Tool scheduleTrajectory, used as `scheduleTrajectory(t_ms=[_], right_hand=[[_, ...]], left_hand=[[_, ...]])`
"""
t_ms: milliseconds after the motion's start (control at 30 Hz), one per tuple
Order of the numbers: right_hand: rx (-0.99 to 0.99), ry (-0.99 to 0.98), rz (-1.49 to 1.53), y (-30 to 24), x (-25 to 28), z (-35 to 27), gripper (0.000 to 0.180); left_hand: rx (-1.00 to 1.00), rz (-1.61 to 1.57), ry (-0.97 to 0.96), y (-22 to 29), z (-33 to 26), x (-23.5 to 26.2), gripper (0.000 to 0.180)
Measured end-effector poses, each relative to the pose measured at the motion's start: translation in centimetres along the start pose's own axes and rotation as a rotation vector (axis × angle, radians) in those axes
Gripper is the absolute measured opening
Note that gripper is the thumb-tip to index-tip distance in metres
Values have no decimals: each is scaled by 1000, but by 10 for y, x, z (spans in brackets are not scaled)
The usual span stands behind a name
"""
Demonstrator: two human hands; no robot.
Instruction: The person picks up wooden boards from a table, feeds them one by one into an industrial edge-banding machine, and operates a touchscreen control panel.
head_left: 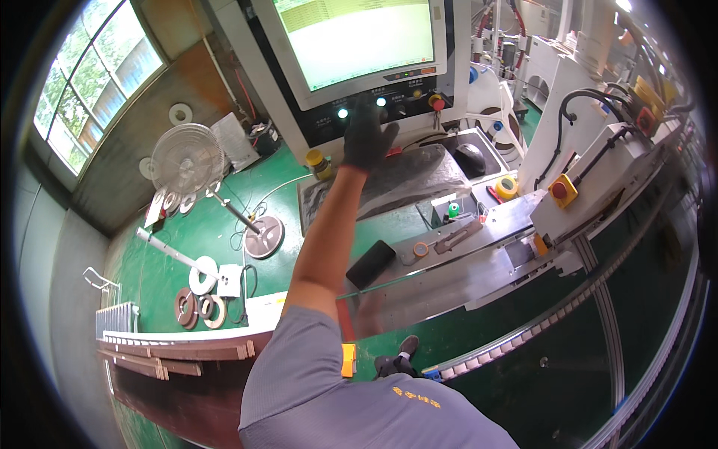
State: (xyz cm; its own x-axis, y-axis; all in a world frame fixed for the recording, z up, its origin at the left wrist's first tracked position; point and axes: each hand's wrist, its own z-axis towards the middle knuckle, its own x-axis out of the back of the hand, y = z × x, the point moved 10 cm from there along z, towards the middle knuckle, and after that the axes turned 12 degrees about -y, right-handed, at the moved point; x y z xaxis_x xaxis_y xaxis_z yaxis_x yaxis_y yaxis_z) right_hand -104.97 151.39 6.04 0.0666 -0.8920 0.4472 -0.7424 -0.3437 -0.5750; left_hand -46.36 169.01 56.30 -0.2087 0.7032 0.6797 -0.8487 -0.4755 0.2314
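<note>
My left hand (365, 142), in a dark glove, is up at the black button panel (325, 135) just under the big screen (363, 41). My fingers (364, 114) point up at the panel and are loose, with my thumb out to the right. I see nothing in them. The tips are dark on dark, so I can't tell if they touch. One lit button (343, 114) is on the left of my hand, and another lit button (381, 102) is by my fingertips. My right hand is not in sight.

To press well here, I should use one straight finger, push flat in the middle, and keep the others tucked back. The red knob (436, 102) is near on the right, so I should not bump it.
</note>
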Motion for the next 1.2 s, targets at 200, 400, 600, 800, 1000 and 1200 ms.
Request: scheduleTrajectory(t_ms=[200, 400, 600, 800, 1000, 1200], right_hand=[[60, -154, -102, 56, -9, -12, 40], [161, -408, -296, 212, -32, -30, 39], [721, -406, -194, -119, 21, -118, 23], [1363, -69, -495, -358, -22, -125, 17], [1316, -502, -587, -427, -205, -162, 30], [1565, -460, -985, -451, -416, -237, 57]], left_hand=[[331, -30, -93, 48, -211, 87, 38], [843, 187, -98, 60, -469, 184, 39], [1231, 370, 138, 139, -676, 301, 52], [1672, 453, 171, 207, -848, 349, 60], [1882, 248, 415, 189, -898, 327, 73], [1889, 280, 479, 185, -973, 287, 69]])
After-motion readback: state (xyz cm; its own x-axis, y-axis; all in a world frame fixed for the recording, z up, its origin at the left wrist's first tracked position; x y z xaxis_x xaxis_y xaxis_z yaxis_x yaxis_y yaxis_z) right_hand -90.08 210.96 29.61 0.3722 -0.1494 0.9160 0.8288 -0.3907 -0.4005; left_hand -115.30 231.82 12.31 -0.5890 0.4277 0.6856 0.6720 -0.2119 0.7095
